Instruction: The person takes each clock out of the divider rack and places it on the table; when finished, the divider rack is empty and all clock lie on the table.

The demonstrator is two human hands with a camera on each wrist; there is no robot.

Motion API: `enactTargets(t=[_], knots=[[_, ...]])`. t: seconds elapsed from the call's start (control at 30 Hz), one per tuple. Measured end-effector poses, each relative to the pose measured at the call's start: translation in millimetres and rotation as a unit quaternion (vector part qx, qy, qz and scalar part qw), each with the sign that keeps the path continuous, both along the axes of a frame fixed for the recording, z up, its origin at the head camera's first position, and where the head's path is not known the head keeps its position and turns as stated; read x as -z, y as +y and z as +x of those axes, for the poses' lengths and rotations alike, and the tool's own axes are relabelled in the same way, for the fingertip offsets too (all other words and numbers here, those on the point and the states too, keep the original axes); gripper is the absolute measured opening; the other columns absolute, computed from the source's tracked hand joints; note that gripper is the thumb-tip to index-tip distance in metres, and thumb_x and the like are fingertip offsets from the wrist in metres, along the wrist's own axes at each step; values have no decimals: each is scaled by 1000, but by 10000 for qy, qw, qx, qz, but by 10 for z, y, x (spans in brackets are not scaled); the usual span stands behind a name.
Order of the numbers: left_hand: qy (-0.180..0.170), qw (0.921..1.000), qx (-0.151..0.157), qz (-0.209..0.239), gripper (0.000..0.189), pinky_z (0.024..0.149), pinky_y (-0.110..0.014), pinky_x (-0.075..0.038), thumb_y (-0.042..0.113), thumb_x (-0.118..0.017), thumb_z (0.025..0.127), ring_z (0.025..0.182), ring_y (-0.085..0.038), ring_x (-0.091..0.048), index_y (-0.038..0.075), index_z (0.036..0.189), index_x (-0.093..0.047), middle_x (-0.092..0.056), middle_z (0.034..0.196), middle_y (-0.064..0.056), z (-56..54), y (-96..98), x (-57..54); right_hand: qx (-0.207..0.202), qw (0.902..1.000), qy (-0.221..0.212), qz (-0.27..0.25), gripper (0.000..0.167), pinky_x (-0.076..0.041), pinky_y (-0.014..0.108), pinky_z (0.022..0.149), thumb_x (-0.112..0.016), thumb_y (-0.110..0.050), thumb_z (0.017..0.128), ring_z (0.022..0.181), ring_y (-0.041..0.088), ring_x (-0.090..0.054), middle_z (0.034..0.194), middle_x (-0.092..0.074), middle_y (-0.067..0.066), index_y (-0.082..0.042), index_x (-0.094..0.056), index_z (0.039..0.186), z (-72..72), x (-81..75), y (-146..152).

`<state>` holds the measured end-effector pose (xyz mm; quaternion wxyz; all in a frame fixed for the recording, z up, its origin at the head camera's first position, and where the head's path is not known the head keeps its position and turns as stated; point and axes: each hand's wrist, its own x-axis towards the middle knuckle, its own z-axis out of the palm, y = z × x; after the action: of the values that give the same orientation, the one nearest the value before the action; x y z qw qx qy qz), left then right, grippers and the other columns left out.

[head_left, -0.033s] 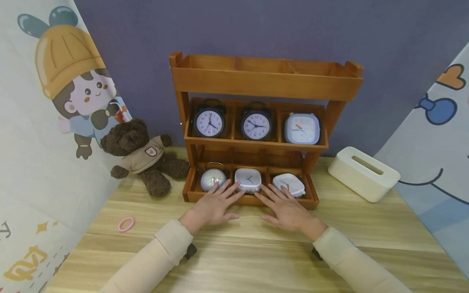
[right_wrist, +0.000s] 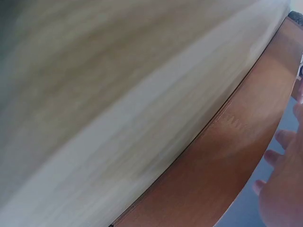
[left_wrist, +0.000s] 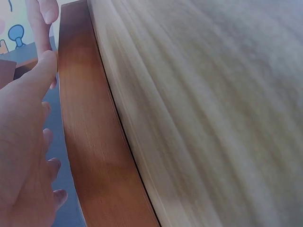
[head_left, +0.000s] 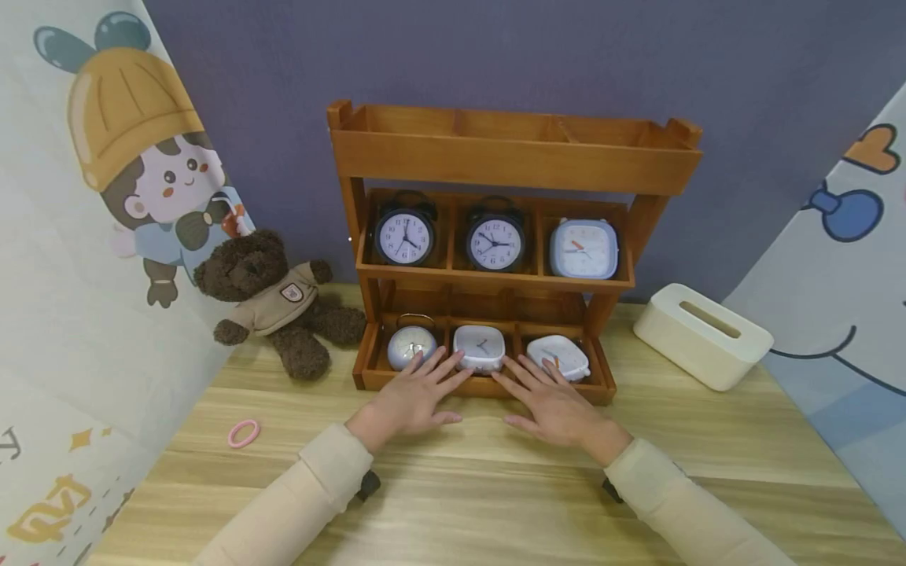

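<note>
Framing the white rounded-square clock at bottom centre of the brown wooden three-tier rack, the left hand and right hand gripped nothing — fingers straight, fanned wide! Whether fingertips touched it, I couldn't tell. Wooden dividers seemingly kept it clear of the round pale clock and the askew white clock — one clock per slot.

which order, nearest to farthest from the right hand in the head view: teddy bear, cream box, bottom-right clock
From the right hand:
1. bottom-right clock: just ahead, in the rack's lowest tier
2. cream box: right of the rack
3. teddy bear: left of the rack
</note>
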<state>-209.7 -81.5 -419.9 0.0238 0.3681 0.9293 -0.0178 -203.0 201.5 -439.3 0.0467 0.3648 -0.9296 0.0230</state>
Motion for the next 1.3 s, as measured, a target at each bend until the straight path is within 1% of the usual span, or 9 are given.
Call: enactTargets(t=[0.2, 0.37, 0.47, 0.57, 0.7, 0.9, 1.07, 1.2, 1.3], knots=[[-47, 10000, -48, 23, 74, 116, -49, -7, 60, -41, 98, 147, -28, 0, 25, 158, -17, 0, 163, -1, -15, -8, 3, 15, 10000, -1, -23, 69, -16, 61, 111, -49, -53, 99, 144, 33, -16, 161, -18, 8, -18, -30, 155, -2, -16, 2], [-32, 9998, -36, 184, 73, 116, -51, -8, 59, -41, 99, 147, -29, -2, 24, 158, -18, -1, 163, -3, -20, -58, -17, 100, 9993, -86, -341, 70, -16, 61, 111, -54, -49, 98, 143, 35, -19, 160, -18, 11, -17, -31, 155, -38, -73, 49], [1, 9993, -87, 362, 72, 115, -51, -8, 57, -43, 99, 146, -31, -5, 23, 158, -19, -4, 163, -5, -18, -129, -34, 194, 9984, -80, -524, 69, -17, 59, 112, -53, -49, 98, 143, 36, -21, 159, -19, 13, -15, -31, 155, -84, -120, 116], [-23, 9981, -275, 549, 72, 115, -51, -8, 55, -44, 100, 146, -32, -5, 21, 158, -20, -5, 163, -6, -25, -246, -32, 321, 9976, -33, -607, 69, -18, 58, 112, -49, -51, 99, 141, 37, -23, 158, -22, 15, -13, -32, 154, -147, -139, 204], [-116, 9929, -669, 977, 71, 115, -54, -11, 50, -50, 99, 145, -35, -8, 15, 157, -25, -9, 161, -11, -42, -462, -16, 554, 9963, -51, -657, 68, -21, 59, 110, -48, -52, 99, 139, 42, -27, 154, -29, 20, -10, -36, 152, -242, -134, 319], [15, 9790, -1120, 1702, 70, 110, -59, -22, 40, -58, 98, 140, -48, -19, 2, 152, -33, -19, 157, -24, -73, -768, 19, 885, 9917, -252, -895, 65, -27, 62, 106, -55, -44, 99, 132, 48, -34, 146, -37, 28, -5, -41, 148, -367, -141, 436], [93, 9640, -1535, 2167, 69, 105, -56, -33, 37, -61, 98, 135, -48, -30, -4, 148, -36, -26, 152, -28, -91, -895, 24, 1132, 9884, -335, -950, 69, -31, 63, 102, -59, -43, 97, 125, 54, -38, 142, -38, 32, 2, -41, 146, -435, -136, 475], [-207, 9507, -1863, 2471, 69, 103, -56, -37, 33, -59, 99, 131, -47, -36, -7, 148, -33, -26, 151, -30, -112, -937, 52, 1288, 9854, -534, -976, 73, -32, 64, 101, -61, -44, 95, 125, 55, -38, 141, -38, 32, 6, -41, 143, -474, -141, 485], [-508, 9386, -2051, 2726, 67, 104, -57, -35, 29, -58, 100, 130, -48, -37, -10, 147, -30, -25, 151, -31, -126, -957, 85, 1411, 9822, -732, -999, 76, -33, 65, 101, -62, -46, 94, 125, 54, -39, 141, -38, 33, 8, -41, 142, -502, -145, 481]])
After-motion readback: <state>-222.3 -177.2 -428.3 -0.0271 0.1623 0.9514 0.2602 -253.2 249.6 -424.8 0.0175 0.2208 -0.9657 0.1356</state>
